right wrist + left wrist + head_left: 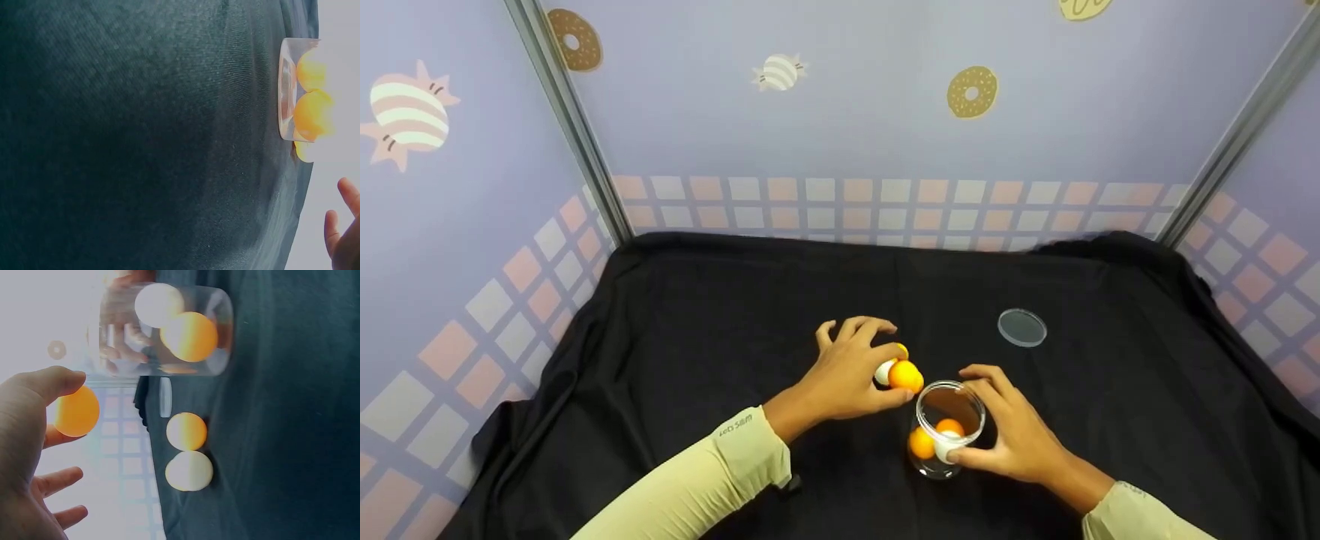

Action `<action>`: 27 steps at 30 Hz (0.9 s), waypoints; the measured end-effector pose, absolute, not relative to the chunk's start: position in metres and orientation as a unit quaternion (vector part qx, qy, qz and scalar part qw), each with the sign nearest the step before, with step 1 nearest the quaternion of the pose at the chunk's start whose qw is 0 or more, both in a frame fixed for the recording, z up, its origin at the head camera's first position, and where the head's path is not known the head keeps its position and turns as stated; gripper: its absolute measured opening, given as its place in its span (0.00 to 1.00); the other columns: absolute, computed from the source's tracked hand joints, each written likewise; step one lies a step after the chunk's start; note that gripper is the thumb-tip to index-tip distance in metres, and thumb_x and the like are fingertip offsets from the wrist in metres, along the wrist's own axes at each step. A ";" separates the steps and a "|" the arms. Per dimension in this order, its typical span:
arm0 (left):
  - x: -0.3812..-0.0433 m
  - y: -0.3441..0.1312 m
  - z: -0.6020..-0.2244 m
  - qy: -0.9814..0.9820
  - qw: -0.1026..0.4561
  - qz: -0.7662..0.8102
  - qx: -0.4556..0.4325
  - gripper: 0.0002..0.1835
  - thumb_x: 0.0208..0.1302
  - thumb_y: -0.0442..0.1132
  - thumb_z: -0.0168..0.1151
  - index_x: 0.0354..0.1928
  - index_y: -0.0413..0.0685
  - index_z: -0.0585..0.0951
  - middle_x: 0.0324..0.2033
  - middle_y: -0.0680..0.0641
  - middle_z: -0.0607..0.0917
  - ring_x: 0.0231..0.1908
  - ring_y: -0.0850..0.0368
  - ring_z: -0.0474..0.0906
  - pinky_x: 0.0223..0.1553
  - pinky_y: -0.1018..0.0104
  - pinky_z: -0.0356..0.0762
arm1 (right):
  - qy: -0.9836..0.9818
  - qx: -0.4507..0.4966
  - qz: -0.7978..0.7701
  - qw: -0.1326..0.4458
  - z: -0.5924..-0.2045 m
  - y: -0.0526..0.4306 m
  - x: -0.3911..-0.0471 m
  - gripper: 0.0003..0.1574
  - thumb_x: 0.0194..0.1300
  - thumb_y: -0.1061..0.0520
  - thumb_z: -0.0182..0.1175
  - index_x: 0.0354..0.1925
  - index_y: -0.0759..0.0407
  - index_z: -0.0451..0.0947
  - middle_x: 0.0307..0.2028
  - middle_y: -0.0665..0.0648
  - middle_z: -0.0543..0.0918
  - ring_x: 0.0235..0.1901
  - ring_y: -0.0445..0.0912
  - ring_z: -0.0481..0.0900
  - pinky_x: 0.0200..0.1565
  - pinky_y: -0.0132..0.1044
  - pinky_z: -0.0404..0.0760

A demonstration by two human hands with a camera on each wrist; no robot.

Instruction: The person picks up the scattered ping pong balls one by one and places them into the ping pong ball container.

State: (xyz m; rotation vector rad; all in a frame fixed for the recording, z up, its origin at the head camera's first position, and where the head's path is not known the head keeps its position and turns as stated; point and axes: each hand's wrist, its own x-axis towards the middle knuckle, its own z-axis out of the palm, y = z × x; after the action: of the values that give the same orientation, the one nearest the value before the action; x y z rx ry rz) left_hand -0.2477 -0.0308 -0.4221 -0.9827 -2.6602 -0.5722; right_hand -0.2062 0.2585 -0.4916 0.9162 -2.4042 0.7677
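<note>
My left hand [847,379] pinches an orange ping-pong ball [905,376] between thumb and finger, just left of the jar's rim. In the left wrist view this orange ball [77,412] stands clear of the cloth. A clear, open-topped jar [936,471] stands upright, gripped on its right side by my right hand [1020,435]. Inside the jar lie orange balls [922,443] and a white ball [945,448]. Behind the left hand, an orange ball [187,431] and a white ball [189,471] rest on the cloth, partly hidden in the head view.
A round clear lid [1022,328] lies flat behind and to the right of the jar. Black cloth [720,315] with folds along its edges covers the table. Patterned panels [870,112] stand at the back and both sides.
</note>
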 end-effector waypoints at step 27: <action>-0.229 -0.002 -0.403 -0.893 0.130 -0.196 -0.383 0.20 0.59 0.67 0.65 0.49 0.69 0.84 0.68 0.53 0.74 0.70 0.48 0.63 0.63 0.29 0.55 | -0.872 0.338 0.273 0.226 -0.492 0.258 -0.206 0.47 0.40 0.30 0.80 0.56 0.45 0.78 0.62 0.57 0.74 0.57 0.45 0.77 0.51 0.49 0.82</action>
State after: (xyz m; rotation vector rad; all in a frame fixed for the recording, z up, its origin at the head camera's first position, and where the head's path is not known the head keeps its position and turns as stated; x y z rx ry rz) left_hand -0.2293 -0.0019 -0.4028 -1.1124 -2.5956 -0.5704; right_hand -0.2063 0.2582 -0.4921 0.9321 -2.4041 0.7542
